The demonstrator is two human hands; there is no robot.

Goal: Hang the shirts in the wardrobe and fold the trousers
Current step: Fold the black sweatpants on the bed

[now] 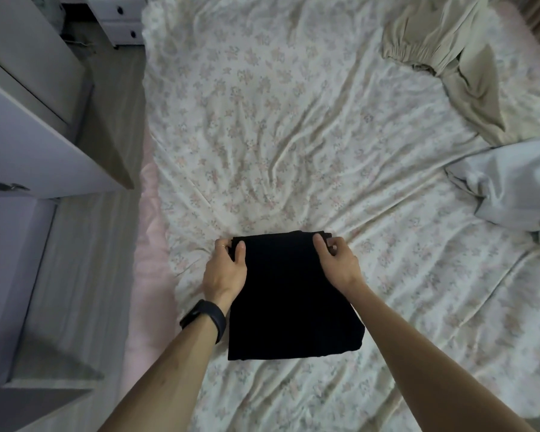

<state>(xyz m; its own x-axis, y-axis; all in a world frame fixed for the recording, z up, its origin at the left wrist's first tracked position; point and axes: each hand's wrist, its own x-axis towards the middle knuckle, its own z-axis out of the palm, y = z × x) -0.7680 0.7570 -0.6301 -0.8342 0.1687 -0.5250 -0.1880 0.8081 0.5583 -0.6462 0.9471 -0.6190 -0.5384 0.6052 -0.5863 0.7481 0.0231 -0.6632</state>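
Observation:
Black trousers lie folded into a thick rectangle on the bed's floral sheet, near the front edge. My left hand grips the far left corner of the stack, thumb on top and fingers round the edge. At the far right corner, my right hand pinches the layers with the thumb on top. Beige trousers with an elastic waist sprawl unfolded at the far right of the bed. A pale blue-grey garment lies crumpled at the right edge.
White wardrobe and cabinet doors stand open on the left, across a narrow strip of floor beside the bed. A white chest of drawers stands at the far left. A pink mattress edge shows along the bed's left side.

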